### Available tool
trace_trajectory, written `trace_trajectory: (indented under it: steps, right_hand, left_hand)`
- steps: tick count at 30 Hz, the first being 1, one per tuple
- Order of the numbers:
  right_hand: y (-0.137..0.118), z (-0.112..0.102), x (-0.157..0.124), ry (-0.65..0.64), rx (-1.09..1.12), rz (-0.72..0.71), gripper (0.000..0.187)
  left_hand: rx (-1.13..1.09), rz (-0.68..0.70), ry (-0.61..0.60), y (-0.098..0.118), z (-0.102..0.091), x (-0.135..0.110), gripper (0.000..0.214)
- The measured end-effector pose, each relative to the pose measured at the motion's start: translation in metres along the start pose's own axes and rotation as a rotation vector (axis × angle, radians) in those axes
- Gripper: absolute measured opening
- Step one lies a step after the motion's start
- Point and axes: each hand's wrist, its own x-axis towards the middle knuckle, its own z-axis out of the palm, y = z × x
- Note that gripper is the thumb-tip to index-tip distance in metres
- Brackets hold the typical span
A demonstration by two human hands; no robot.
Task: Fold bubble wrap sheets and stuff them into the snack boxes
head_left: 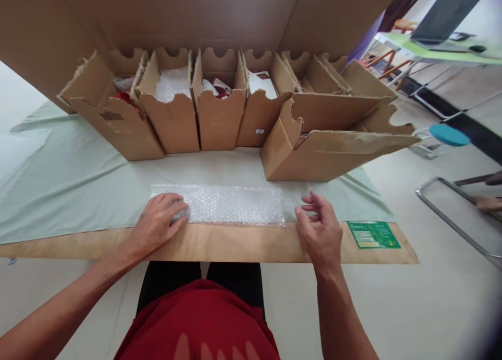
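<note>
A strip of bubble wrap lies flat across the cloth and the table's front edge. At its left end, my left hand curls over a small clear, shiny object resting on the wrap; most of it is hidden under the fingers, and I cannot make out its kind. My right hand hovers just beyond the right end of the strip, fingers apart and loosely bent, with nothing in it.
Several open cardboard boxes stand in a row behind the wrap, some holding packets. Another cardboard box sits angled at right. A green printed card lies near the wooden table's right corner. Tall cardboard rises behind.
</note>
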Motion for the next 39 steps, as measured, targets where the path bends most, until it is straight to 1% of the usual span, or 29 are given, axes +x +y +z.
trace_trajectory:
  steps: [1,4,6,8,10,14,16,18,20,21,24,26,28,29,30,32,34,35,36,38,39]
  right_hand:
    - [-0.001,0.0,-0.003,-0.037,-0.027,-0.089,0.045]
    - [-0.006,0.013,-0.01,-0.244,-0.104,-0.348,0.029]
    - [-0.007,0.024,-0.009,-0.314,-0.16,-0.42,0.022]
    - [-0.007,0.029,-0.003,-0.328,-0.184,-0.426,0.024]
    - [-0.007,0.026,0.003,-0.365,-0.178,-0.423,0.028]
    - [-0.022,0.006,0.014,-0.43,-0.115,-0.431,0.03]
    - [-0.034,-0.005,0.018,-0.473,-0.007,-0.415,0.029]
    - [-0.046,-0.013,0.022,-0.526,0.118,-0.347,0.028]
    - [-0.055,-0.022,0.027,-0.539,0.21,-0.246,0.028]
    - [-0.058,-0.026,0.03,-0.525,0.24,-0.202,0.028]
    - [-0.069,-0.032,0.04,-0.463,0.314,-0.153,0.03]
    - [-0.076,-0.024,0.05,-0.426,0.327,-0.166,0.03]
    - [-0.081,-0.001,0.063,-0.417,0.305,-0.193,0.025]
    - [-0.082,0.015,0.071,-0.42,0.284,-0.205,0.022]
    - [-0.082,0.033,0.079,-0.425,0.253,-0.212,0.02]
    - [-0.079,0.067,0.092,-0.428,0.173,-0.212,0.017]
    - [-0.072,0.09,0.099,-0.405,0.094,-0.205,0.018]
    - [-0.068,0.095,0.1,-0.376,0.063,-0.221,0.022]
    - [-0.064,0.097,0.098,-0.34,0.038,-0.256,0.027]
    - [-0.06,0.091,0.088,-0.246,-0.019,-0.364,0.036]
    - [-0.061,0.088,0.081,-0.206,-0.053,-0.428,0.037]
  left_hand:
    - [0.016,-0.006,-0.004,-0.001,0.001,0.003,0.028]
    - [0.033,0.015,-0.028,-0.007,-0.001,0.01,0.029]
    - [0.038,0.052,-0.053,-0.011,-0.004,0.011,0.026]
    - [0.048,0.091,-0.079,-0.013,-0.007,0.01,0.026]
    - [0.066,0.118,-0.09,-0.012,-0.011,0.007,0.031]
    - [0.085,0.123,-0.033,-0.004,-0.014,0.006,0.042]
    - [0.066,0.118,-0.023,0.0,-0.013,0.008,0.046]
    - [0.023,0.1,-0.036,0.002,-0.013,0.012,0.043]
    - [-0.049,0.041,-0.048,0.0,-0.019,0.016,0.035]
    - [-0.099,-0.013,-0.059,-0.001,-0.025,0.017,0.033]
    - [-0.285,-0.256,-0.141,-0.009,-0.057,0.016,0.035]
    - [-0.377,-0.421,-0.192,-0.018,-0.08,0.016,0.038]
    - [-0.388,-0.533,-0.19,-0.031,-0.095,0.019,0.044]
    - [-0.371,-0.569,-0.173,-0.039,-0.097,0.021,0.048]
    - [-0.347,-0.592,-0.158,-0.048,-0.096,0.024,0.05]
    - [-0.297,-0.602,-0.153,-0.065,-0.086,0.031,0.054]
    - [-0.264,-0.602,-0.156,-0.08,-0.073,0.034,0.057]
    - [-0.232,-0.607,-0.131,-0.084,-0.066,0.033,0.06]
    - [-0.181,-0.609,-0.071,-0.086,-0.061,0.031,0.064]
    - [-0.039,-0.561,0.121,-0.08,-0.051,0.024,0.07]
    - [0.035,-0.492,0.221,-0.071,-0.047,0.021,0.07]
